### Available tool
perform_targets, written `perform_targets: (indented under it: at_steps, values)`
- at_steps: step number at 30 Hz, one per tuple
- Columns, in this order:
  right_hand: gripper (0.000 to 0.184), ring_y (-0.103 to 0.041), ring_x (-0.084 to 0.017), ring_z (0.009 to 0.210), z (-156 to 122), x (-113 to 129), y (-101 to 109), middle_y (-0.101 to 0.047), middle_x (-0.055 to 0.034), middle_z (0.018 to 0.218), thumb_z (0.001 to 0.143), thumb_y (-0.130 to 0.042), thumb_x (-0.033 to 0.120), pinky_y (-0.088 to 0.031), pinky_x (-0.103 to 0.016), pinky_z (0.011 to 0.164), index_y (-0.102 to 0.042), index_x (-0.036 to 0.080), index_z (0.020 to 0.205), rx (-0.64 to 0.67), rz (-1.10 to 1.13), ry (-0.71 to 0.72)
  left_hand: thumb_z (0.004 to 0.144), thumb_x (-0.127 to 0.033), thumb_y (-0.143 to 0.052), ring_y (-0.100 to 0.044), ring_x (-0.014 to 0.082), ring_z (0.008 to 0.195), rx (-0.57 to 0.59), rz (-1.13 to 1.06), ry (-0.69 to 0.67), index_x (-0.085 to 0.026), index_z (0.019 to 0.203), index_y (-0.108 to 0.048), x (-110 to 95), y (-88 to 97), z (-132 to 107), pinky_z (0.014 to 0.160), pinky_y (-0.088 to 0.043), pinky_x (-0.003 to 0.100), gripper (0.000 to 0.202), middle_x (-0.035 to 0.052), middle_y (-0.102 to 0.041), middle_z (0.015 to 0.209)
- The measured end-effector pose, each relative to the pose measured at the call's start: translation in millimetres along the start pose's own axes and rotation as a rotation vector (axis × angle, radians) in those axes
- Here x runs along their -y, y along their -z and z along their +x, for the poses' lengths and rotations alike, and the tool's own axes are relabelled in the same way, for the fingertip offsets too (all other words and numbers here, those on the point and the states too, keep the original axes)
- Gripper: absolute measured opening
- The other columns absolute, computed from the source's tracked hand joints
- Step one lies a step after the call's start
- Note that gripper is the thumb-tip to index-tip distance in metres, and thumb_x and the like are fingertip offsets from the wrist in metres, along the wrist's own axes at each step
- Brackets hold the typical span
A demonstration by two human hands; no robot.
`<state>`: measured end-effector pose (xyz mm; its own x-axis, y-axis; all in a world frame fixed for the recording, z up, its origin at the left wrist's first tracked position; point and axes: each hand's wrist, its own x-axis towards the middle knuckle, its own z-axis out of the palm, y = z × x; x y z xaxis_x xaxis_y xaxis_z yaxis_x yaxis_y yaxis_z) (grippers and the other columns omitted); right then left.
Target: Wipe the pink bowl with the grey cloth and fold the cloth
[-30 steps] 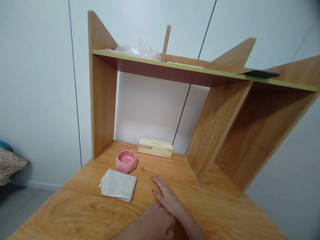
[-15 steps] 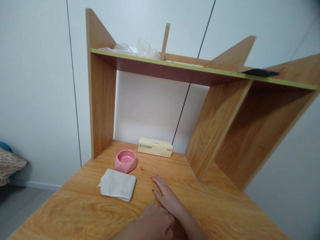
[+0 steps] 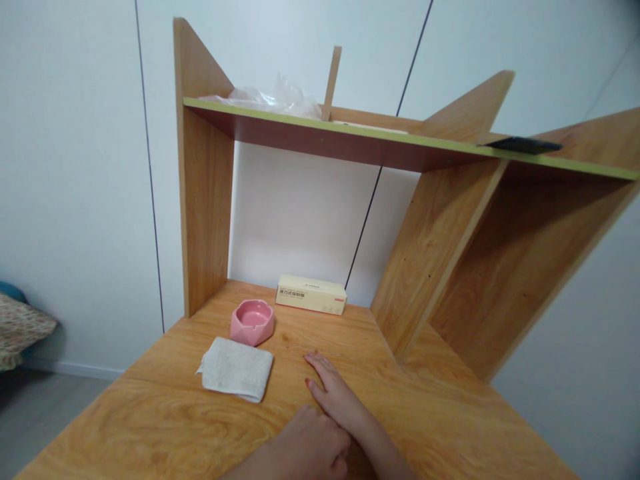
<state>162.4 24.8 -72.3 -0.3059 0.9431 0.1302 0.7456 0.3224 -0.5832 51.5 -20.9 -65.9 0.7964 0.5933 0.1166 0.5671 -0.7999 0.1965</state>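
My right hand point(image 3: 334, 395) lies flat on the wooden desk point(image 3: 150, 427), fingers stretched out and pointing away from me, holding nothing. My left hand point(image 3: 311, 445) sits at the bottom edge of the view with its fingers curled in, resting against my right wrist. Nothing shows inside it. Left of my right hand a folded grey-white cloth point(image 3: 236, 368) lies on the desk, closest of the objects to it. Behind the cloth stands a small pink dish point(image 3: 252, 321). A long cream box point(image 3: 311, 295) with a red end lies at the back of the desk.
A wooden shelf unit point(image 3: 205, 200) rises from the back of the desk, with a slanted partition to the right. On its green-edged top board are crumpled clear plastic point(image 3: 273, 100) and a dark flat object point(image 3: 520, 144). White wall panels stand behind. Floor lies to the left.
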Motion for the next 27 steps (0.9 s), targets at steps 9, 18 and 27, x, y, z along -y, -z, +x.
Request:
perform_targets:
  at_steps: [9, 18, 27]
  values:
    - [0.050, -0.028, -0.019, 0.128, -1.2, 2.7, 2.8, -0.040, -0.0118, 0.134, 0.077, -0.044, 0.019, -0.017, -0.036, 0.108, -0.044, 0.007, 0.125, 0.018, -0.004, -0.014, 0.074, -0.020, -0.050, -0.059, 0.0188, 0.063, 0.002, 0.015, 0.014, -0.016, 0.075, -0.063, -2.6, 2.2, -2.1, 0.060, -0.045, 0.027, 0.014, 0.0060, -0.067, 0.071]
    - [0.049, -0.029, -0.019, 0.127, -2.1, 1.1, 1.0, -0.041, -0.0123, 0.134, 0.077, -0.044, 0.020, -0.018, -0.036, 0.108, -0.045, 0.007, 0.124, 0.005, 0.012, -0.009, 0.073, -0.020, -0.051, -0.060, 0.0182, 0.061, -0.002, 0.000, 0.009, -0.016, 0.073, -0.063, -2.2, 3.2, -1.9, 0.059, -0.045, 0.026, 0.012, 0.0047, -0.066, 0.068]
    - [0.047, -0.029, -0.019, 0.128, -1.1, -2.4, -0.4, -0.042, -0.0102, 0.133, 0.078, -0.044, 0.022, -0.017, -0.036, 0.108, -0.046, 0.011, 0.124, -0.005, 0.030, -0.005, 0.073, -0.019, -0.051, -0.060, 0.0193, 0.064, -0.001, 0.003, 0.011, -0.016, 0.073, -0.063, -1.8, 1.9, 0.5, 0.060, -0.045, 0.027, 0.013, 0.0063, -0.067, 0.070]
